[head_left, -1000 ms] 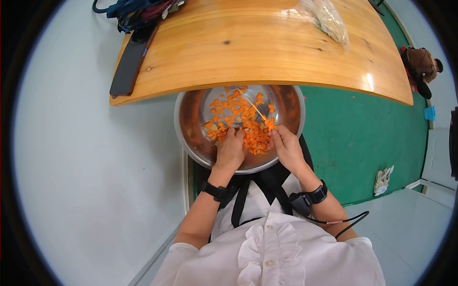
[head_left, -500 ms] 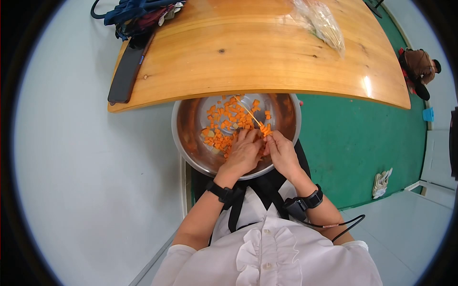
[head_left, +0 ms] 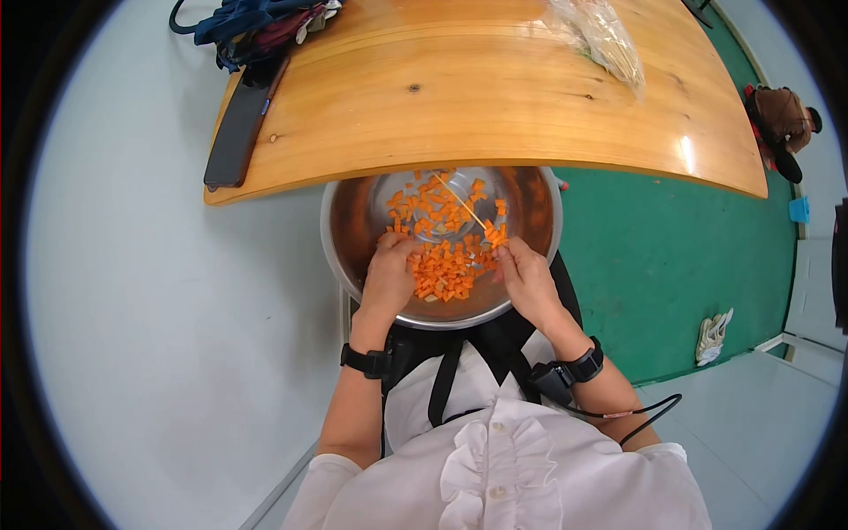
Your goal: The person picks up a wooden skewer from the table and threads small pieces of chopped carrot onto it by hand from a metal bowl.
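Has a plain pale wall (head_left: 177, 265) on the left, softly shadowed. Shows a glossy, knotted wooden table (head_left: 495, 106) across the top, with a white glare (head_left: 687, 155) near the right corner. Reveals green floor (head_left: 654, 256) beyond, a small blue container (head_left: 799, 210) at far right, and pale panels (head_left: 751, 424) at lower right.

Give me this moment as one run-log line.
left hand: at loose orange diced pieces | right hand: holding thin pale stick, orange chunks on its near end | location: round silver metal bowl
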`<state>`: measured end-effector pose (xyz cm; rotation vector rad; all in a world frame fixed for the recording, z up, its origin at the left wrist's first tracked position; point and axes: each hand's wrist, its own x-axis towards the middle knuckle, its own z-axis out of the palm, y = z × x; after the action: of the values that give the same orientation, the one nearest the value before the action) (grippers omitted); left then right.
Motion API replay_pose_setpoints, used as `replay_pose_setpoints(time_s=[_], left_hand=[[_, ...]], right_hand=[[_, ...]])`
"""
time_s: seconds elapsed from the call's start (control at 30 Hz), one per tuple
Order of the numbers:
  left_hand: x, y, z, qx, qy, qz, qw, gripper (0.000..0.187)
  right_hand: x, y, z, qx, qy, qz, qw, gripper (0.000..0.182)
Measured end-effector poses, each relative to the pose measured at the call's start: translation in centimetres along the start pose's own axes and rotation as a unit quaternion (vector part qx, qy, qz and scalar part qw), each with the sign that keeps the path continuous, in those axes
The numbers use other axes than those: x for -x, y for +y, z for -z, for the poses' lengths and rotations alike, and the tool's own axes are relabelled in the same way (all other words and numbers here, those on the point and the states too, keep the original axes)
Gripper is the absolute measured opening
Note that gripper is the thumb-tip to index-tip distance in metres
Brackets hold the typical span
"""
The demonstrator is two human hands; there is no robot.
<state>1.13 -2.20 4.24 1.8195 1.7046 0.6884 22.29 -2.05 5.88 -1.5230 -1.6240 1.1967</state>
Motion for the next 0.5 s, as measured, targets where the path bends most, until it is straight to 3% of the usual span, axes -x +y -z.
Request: replay_pose_setpoints(time_s=[0.17, 0.27, 0.37, 0.5], left_hand=[[-0.2, 0.3, -0.1, -0.038, 0.051, -0.006, 0.998, 0.017], [-0.3, 0.0, -0.9, -0.051, -0.014, -0.019, 0.998, 0.021], [0.6, 1.5, -1.5, -0.167, -0.074, -0.039, 0.982, 0.028], [1.0, 2.2, -2.5, -0.154, -0.135, 0.054, 0.977, 0.025]], right_hand=[[0.0, -0.2, 0.1, -0.011, 0.004, -0.009, 1.0, 0.016], [0.1, -0.2, 0.1, -0.024, 0.001, -0.009, 1.0, 0.016], [0.0, -0.2, 0.1, -0.02, -0.001, -0.008, 1.0, 0.016], [-0.1, -0.2, 0.1, -0.015, -0.004, -0.001, 1.0, 0.016]])
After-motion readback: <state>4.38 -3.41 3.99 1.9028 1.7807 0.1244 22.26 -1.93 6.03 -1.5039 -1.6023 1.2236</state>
